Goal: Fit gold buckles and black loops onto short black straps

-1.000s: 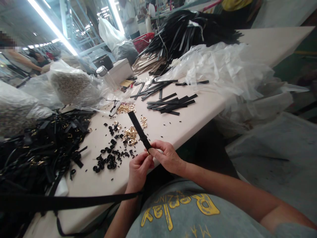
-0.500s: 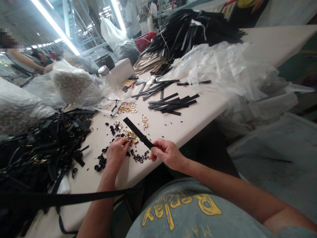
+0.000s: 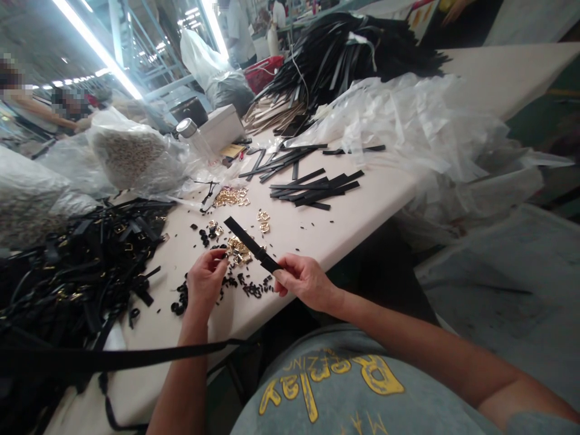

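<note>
My right hand (image 3: 304, 281) is closed around the lower end of a flat black strap (image 3: 244, 237). The strap slants up and to the left, with a thicker band across it a little ahead of my fingers. To the left, my left hand (image 3: 206, 277) is pinched shut just beside a pile of gold buckles (image 3: 238, 251). A small dark bit shows at its fingertips, too small to name. Small black loops (image 3: 180, 300) lie by my left wrist. Tiny black pieces (image 3: 254, 287) are scattered between my two hands.
Black straps (image 3: 317, 187) lie loosely further back, before a big bundle of strips (image 3: 335, 54). A heap of buckled straps (image 3: 81, 272) covers the left side. Plastic sheeting (image 3: 385, 115) spills over the right table edge. Filled clear bags (image 3: 127, 148) and a bottle (image 3: 190, 133) stand behind.
My left hand has drawn back slightly to the left, away from the gold buckles, its fingers still pinched. My right hand keeps the strap in nearly the same place.
</note>
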The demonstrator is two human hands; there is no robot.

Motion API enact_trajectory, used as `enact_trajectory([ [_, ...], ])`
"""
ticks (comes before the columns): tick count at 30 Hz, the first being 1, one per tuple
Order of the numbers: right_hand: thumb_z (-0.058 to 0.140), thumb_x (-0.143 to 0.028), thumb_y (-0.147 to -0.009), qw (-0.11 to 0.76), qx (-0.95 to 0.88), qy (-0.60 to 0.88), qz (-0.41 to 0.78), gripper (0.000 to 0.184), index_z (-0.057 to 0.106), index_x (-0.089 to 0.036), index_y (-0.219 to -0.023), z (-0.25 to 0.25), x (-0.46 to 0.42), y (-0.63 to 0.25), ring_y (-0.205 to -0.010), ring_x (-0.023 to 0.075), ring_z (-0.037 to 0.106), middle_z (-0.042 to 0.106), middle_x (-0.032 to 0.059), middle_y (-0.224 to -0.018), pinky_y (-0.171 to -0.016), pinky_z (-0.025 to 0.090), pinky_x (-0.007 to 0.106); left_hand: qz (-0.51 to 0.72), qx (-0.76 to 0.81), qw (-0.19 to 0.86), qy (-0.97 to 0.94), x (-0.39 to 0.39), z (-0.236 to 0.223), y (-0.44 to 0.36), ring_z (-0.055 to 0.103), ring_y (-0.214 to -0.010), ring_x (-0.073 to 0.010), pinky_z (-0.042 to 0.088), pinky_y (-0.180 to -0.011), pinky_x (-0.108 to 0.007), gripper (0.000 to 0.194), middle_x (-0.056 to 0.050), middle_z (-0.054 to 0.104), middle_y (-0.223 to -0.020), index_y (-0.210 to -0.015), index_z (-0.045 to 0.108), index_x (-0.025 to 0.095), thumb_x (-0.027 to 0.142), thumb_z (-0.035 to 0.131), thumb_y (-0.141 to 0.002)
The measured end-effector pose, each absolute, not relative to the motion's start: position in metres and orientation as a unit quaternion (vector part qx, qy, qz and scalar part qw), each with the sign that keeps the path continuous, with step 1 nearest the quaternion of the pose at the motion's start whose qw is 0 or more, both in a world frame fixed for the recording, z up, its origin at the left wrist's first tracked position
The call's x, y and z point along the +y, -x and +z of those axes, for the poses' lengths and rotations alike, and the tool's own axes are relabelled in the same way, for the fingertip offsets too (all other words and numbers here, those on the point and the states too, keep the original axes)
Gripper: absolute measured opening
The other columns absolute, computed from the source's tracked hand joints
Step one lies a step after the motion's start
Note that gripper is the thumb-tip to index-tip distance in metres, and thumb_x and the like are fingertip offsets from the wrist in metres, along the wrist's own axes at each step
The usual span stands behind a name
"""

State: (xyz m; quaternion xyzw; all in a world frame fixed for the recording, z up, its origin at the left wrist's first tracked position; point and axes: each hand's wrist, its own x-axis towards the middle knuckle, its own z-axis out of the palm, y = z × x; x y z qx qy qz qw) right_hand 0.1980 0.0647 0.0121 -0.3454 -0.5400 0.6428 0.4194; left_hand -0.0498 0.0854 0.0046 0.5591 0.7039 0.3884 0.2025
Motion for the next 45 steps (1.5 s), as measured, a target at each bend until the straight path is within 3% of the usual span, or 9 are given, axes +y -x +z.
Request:
enact_trajectory([
  [4, 0.059, -0.029, -0.086, 0.419, -0.56, 0.355, 0.621, 0.013, 0.058, -0.017, -0.08, 0.01, 0.066, -0.194, -0.054, 0.0096, 0.06, 0.065, -0.0018, -0.063, -0.054, 0.049, 0.02, 0.555, 0.601, 0.386, -0.426, 0.072, 0.004, 0.023, 0.069, -0.071, -0.0158, 0.056, -0.069, -0.028, 0.036, -0.005, 0.073, -0.085, -0.098, 0.071, 0.015, 0.033, 0.077, -0.068],
  [12, 0.057, -0.026, -0.09, 0.39, -0.662, 0.395, 0.504, 0.01, 0.061, -0.019, -0.084, 0.011, 0.066, -0.19, -0.056, 0.0099, 0.059, 0.067, -0.0022, -0.066, -0.056, 0.044, 0.02, 0.633, 0.511, 0.482, -0.327, 0.043, 0.018, -0.014, 0.067, -0.061, -0.0101, 0.056, -0.062, -0.019, 0.02, -0.003, 0.073, -0.079, -0.078, 0.073, 0.017, 0.026, 0.083, -0.064],
  [17, 0.058, -0.024, -0.089, 0.373, -0.706, 0.407, 0.443, 0.009, 0.062, -0.02, -0.082, 0.021, 0.064, -0.191, -0.056, 0.0094, 0.056, 0.066, -0.0028, -0.066, -0.055, 0.038, 0.02, 0.636, 0.493, 0.489, -0.338, 0.036, 0.019, -0.02, 0.068, -0.062, -0.011, 0.056, -0.059, -0.019, 0.024, -0.003, 0.073, -0.083, -0.081, 0.074, 0.018, 0.03, 0.087, -0.063],
  [21, 0.057, -0.024, -0.09, 0.369, -0.722, 0.398, 0.429, 0.009, 0.062, -0.02, -0.083, 0.025, 0.063, -0.195, -0.057, 0.0096, 0.057, 0.067, -0.0029, -0.067, -0.055, 0.037, 0.02, 0.622, 0.497, 0.494, -0.349, 0.035, 0.022, -0.022, 0.065, -0.059, -0.0105, 0.055, -0.059, -0.02, 0.028, -0.002, 0.071, -0.074, -0.084, 0.073, 0.017, 0.029, 0.087, -0.062],
  [29, 0.055, -0.028, -0.094, 0.372, -0.712, 0.379, 0.459, 0.012, 0.061, -0.021, -0.087, 0.022, 0.062, -0.198, -0.061, 0.0113, 0.063, 0.07, -0.0023, -0.07, -0.059, 0.042, 0.021, 0.624, 0.499, 0.491, -0.347, 0.038, 0.029, -0.026, 0.061, -0.052, -0.0079, 0.051, -0.053, -0.016, 0.029, 0.001, 0.067, -0.064, -0.078, 0.069, 0.017, 0.032, 0.088, -0.061],
  [40, 0.057, -0.023, -0.093, 0.347, -0.731, 0.377, 0.45, 0.01, 0.062, -0.019, -0.085, 0.027, 0.062, -0.201, -0.058, 0.0107, 0.062, 0.069, -0.0022, -0.069, -0.057, 0.042, 0.021, 0.626, 0.519, 0.479, -0.329, 0.037, 0.03, -0.026, 0.062, -0.051, -0.009, 0.053, -0.053, -0.018, 0.03, -0.001, 0.071, -0.066, -0.077, 0.073, 0.016, 0.03, 0.09, -0.056],
  [45, 0.056, -0.026, -0.094, 0.354, -0.698, 0.363, 0.506, 0.011, 0.06, -0.019, -0.086, 0.024, 0.061, -0.2, -0.056, 0.0103, 0.064, 0.069, -0.0025, -0.068, -0.057, 0.045, 0.02, 0.619, 0.518, 0.487, -0.334, 0.039, 0.029, -0.027, 0.06, -0.05, -0.0083, 0.051, -0.051, -0.018, 0.03, -0.001, 0.069, -0.064, -0.076, 0.072, 0.016, 0.032, 0.089, -0.057],
])
